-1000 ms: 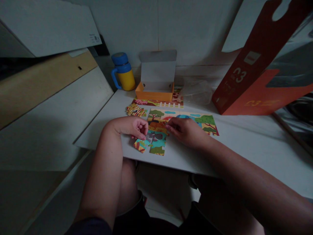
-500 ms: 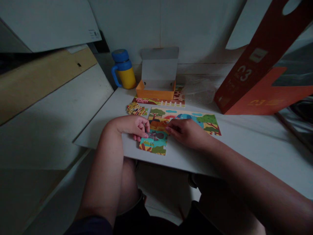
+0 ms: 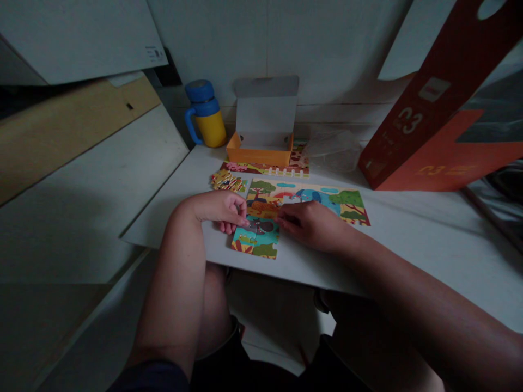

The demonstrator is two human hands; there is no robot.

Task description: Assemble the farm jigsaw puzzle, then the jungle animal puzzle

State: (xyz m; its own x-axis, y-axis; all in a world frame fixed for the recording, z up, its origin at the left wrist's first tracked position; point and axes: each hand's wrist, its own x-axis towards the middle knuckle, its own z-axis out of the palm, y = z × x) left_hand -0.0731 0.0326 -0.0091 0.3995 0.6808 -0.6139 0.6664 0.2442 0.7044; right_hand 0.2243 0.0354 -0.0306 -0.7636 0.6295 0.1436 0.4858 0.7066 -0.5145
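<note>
A partly joined jigsaw puzzle (image 3: 263,247) with animal pictures lies flat on the table, its left side reaching nearer to me. My left hand (image 3: 229,212) is at its left edge, fingers curled and thumb tip on the grey hippo part. Across from it, my right hand (image 3: 308,220) is closed, its fingertips pressed against the right side of the same part. The right hand covers some of the puzzle below the blue elephant. A pile of loose puzzle pieces (image 3: 227,181) lies beyond my left hand.
An orange box (image 3: 259,155) with its lid up stands behind the puzzle, over a printed sheet (image 3: 249,169). Left of it is a blue and yellow mug (image 3: 212,128). Clear plastic wrapping (image 3: 333,149) and a tall red-orange file box (image 3: 408,147) stand to the right.
Both hands stay at the hippo part. My left hand has shifted slightly left, and my right fingertips sit a little lower along the puzzle's edge.
</note>
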